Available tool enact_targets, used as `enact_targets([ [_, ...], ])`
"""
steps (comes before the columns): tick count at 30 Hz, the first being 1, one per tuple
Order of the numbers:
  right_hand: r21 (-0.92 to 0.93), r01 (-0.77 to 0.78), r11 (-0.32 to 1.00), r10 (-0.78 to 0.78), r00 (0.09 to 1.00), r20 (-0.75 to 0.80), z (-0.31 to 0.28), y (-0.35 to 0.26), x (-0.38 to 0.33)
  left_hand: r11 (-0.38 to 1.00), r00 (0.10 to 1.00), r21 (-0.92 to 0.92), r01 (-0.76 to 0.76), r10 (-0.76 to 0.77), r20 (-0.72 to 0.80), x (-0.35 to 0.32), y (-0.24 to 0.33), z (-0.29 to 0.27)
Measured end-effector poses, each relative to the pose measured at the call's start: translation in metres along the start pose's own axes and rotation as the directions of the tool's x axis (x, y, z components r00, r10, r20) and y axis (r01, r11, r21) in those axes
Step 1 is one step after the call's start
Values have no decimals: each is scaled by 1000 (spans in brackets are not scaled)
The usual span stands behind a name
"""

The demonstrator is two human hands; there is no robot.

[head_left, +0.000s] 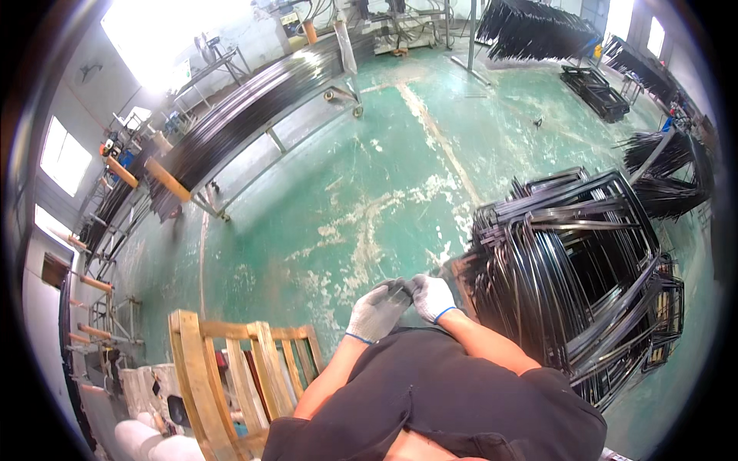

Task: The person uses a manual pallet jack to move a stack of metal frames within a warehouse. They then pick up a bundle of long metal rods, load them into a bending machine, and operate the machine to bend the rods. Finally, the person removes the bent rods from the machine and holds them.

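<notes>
My two hands meet in front of my body, low in the middle of the view, both in whitish gloves with blue cuff edges and greyed fingers. My left hand (378, 311) has its fingers bent inward toward the right one. My right hand (432, 298) is curled, its fingertips pressed up against those of the left. Whatever lies between the fingers, if anything, is too small or hidden to make out. Nearest to the right hand is a big stack of black rectangular metal frames (569, 238). A wooden pallet-like rack (261, 361) stands to the left of my left forearm.
Long dark metal strips lie on a wheeled rack (254, 107) at the far left, with orange-brown posts (167, 179) along it. More black strips hang from a stand (534, 31) at the back right. Flat frames (596, 92) rest on the worn green floor (307, 207).
</notes>
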State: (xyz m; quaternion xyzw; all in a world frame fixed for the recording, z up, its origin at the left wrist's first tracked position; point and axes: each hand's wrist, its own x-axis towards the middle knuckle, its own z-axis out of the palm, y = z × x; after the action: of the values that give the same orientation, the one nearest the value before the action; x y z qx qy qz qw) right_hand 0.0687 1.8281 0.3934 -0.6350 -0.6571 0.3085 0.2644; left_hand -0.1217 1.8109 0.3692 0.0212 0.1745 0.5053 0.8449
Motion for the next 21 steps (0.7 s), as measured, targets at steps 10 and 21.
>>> enact_targets([
  [10, 129, -224, 966, 254, 920, -299, -11, -5, 174, 722, 990, 689, -57, -48, 131, 124, 93, 76],
  [21, 442, 122, 889, -171, 983, 73, 9, -102, 369, 986, 969, 45, 158, -164, 182, 272, 259, 16],
])
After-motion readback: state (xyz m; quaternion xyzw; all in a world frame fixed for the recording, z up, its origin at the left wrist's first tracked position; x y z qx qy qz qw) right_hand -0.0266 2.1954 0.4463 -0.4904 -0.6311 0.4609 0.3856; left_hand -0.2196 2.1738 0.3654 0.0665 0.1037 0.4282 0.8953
